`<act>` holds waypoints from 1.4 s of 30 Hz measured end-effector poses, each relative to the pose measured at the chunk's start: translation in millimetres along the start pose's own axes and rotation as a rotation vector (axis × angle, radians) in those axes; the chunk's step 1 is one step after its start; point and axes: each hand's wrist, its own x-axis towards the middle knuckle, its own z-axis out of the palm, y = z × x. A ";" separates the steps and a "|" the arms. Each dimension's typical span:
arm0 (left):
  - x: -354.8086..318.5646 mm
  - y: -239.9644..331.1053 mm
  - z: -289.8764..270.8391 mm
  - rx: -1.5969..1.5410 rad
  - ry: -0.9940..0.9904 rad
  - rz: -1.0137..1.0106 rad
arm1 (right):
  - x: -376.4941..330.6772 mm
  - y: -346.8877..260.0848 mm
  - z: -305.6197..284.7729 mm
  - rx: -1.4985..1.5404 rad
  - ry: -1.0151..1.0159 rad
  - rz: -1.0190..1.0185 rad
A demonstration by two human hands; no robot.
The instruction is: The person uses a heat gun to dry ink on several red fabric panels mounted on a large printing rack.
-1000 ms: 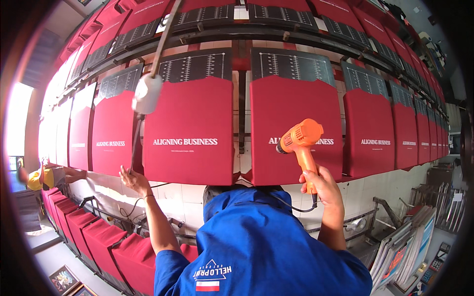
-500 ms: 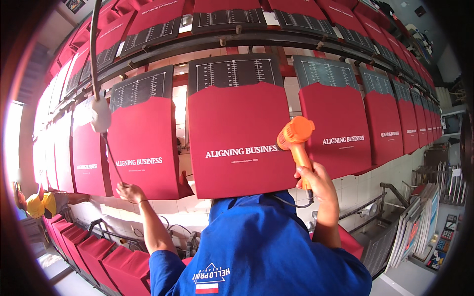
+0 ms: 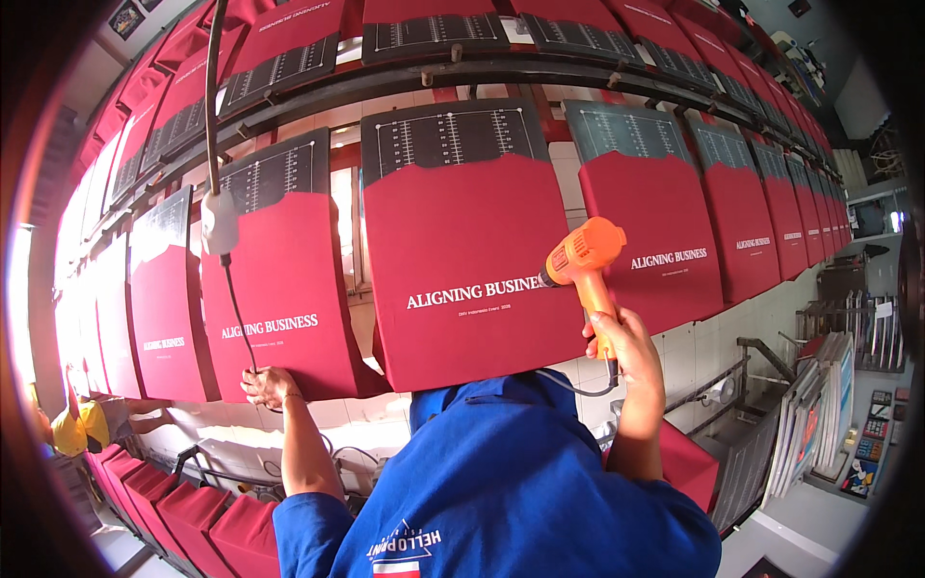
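My right hand [image 3: 626,352] grips the handle of an orange heat gun [image 3: 583,255], held up with its nozzle against the right part of a large red hanging panel [image 3: 462,250] that has a dark ruled top. My left hand [image 3: 270,385] rests on the bottom edge of the neighbouring red panel [image 3: 279,308] to the left, fingers curled on it. The gun's black cord [image 3: 578,385] loops down by my blue shirt [image 3: 501,491].
Many similar red panels hang in rows from dark rails [image 3: 434,82] along the tiled wall. A white plug block [image 3: 220,222] dangles on a cable at left. More red panels [image 3: 193,511] stand at lower left, and frames in racks [image 3: 819,405] at right. A person in yellow [image 3: 67,429] works far left.
My left hand moved from the open air onto the lower edge of the left panel. The view swung left, so one panel now fills the centre. The heat gun stays raised.
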 end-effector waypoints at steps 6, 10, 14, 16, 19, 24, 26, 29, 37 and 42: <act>3.0 3.3 10.3 0.030 -0.045 -0.016 | -10.6 0.7 1.3 -0.009 0.000 -0.013; 24.8 -26.2 35.6 0.095 0.010 0.017 | -13.5 1.0 5.0 -0.033 -0.020 -0.014; -4.9 10.1 -5.5 0.018 -0.052 -0.044 | -13.1 0.2 3.1 -0.022 -0.008 0.016; 1.3 5.8 2.1 0.023 -0.042 -0.026 | -12.6 -1.6 4.6 -0.030 -0.019 0.019; 0.0 5.5 -1.6 0.002 -0.060 -0.051 | -10.6 -1.3 9.6 -0.042 -0.039 0.003; -2.8 12.5 -5.7 0.020 -0.079 -0.052 | -7.1 1.4 16.8 -0.062 -0.089 -0.009; -0.6 7.5 -5.2 0.014 -0.069 -0.062 | -4.8 0.7 9.3 -0.019 -0.139 0.009; 2.7 5.0 0.7 0.012 -0.060 -0.058 | -6.3 0.2 15.5 -0.025 -0.145 -0.001; 0.9 6.1 -1.9 0.018 -0.053 -0.036 | -3.5 0.9 23.0 -0.087 -0.155 -0.007; -3.7 10.5 -8.6 -0.011 -0.081 -0.053 | -4.0 -3.4 25.1 -0.072 -0.174 -0.005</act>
